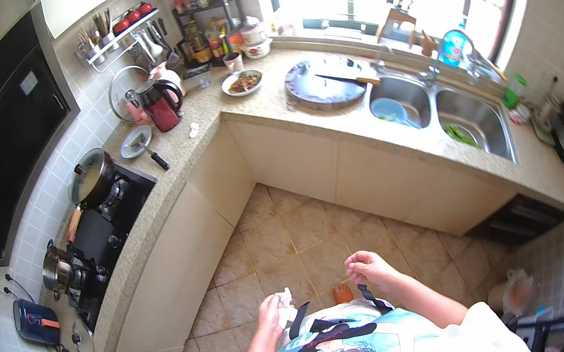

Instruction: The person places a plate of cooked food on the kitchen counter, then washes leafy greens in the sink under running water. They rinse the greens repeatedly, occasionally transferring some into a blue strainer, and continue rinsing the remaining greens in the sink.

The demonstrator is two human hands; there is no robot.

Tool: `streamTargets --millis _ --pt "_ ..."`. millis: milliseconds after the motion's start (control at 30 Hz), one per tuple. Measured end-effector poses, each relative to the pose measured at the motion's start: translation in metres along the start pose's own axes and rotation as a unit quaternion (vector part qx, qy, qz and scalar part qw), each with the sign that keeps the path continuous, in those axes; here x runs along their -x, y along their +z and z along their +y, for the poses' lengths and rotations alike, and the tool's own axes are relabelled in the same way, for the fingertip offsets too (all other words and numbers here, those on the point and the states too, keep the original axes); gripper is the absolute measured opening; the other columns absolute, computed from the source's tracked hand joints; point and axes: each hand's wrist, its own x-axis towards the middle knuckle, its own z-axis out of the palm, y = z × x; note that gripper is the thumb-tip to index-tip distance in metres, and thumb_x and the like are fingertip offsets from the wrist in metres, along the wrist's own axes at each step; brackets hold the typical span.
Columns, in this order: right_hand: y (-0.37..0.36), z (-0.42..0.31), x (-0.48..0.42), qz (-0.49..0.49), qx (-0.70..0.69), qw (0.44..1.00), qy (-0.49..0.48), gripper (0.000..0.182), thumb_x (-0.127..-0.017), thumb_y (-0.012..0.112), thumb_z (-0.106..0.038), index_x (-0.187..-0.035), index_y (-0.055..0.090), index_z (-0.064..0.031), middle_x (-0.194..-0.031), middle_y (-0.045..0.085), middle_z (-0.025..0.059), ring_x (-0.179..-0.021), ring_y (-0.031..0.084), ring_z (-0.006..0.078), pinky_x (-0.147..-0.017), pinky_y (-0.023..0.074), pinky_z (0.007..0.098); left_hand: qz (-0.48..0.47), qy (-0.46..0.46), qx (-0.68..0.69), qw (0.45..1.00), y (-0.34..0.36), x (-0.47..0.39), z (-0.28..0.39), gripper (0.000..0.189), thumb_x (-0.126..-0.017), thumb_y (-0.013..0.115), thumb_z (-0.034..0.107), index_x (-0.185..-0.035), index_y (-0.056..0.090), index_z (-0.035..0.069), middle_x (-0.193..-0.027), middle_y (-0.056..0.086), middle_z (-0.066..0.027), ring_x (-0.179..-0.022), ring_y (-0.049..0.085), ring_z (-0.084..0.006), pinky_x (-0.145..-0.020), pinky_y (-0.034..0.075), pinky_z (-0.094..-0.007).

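My left hand [269, 314] holds a crumpled white tissue [286, 307] in front of my body, above the tiled floor. Level with my waist on the other side, my right hand [367, 267] has its fingers loosely curled and bent towards the thumb; whether anything thin is between them cannot be seen. Dark straps [372, 298] hang by my waist just below both hands. Neither hand touches the counter.
An L-shaped stone counter [271, 115] bends around me. A lidded pan [91, 178] and a steel pot [56, 268] stand on the gas stove at left. A cleaver [347, 77] lies on a round board [324, 95] beside the double sink [491, 111]. A plate of food [242, 83] stands near the corner.
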Motion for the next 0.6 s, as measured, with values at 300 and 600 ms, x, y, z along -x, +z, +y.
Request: streamTargets --millis 300,600 --pt "0.072 -0.197 -0.244 -0.117 0.393 0.882 -0.231 0.021 -0.078 0.061 -0.017 -0.093 0.056 -0.0025 -0.072 0.058 0.004 -0.067 0.054 0.0118 -0.062 0.0457 0.0275 0.112 0.098 0.022 0.989 -0.004 -0.129 0.109 0.013 -0.086 0.049 0.014 -0.087 0.056 0.002 -0.079 0.059 -0.0073 -0.066 0.058 -0.0163 -0.059 0.051 -0.031" --pt "0.188 -0.379 -0.466 -0.056 0.473 0.795 -0.376 0.05 -0.066 0.071 -0.028 -0.106 0.051 -0.0058 -0.092 0.057 0.0141 -0.088 0.056 0.0277 -0.076 0.0457 0.0373 0.062 0.146 -0.111 0.981 0.014 -0.295 0.31 0.015 -0.088 0.047 0.014 -0.088 0.057 0.003 -0.079 0.058 -0.0041 -0.068 0.056 -0.0119 -0.059 0.045 -0.025"
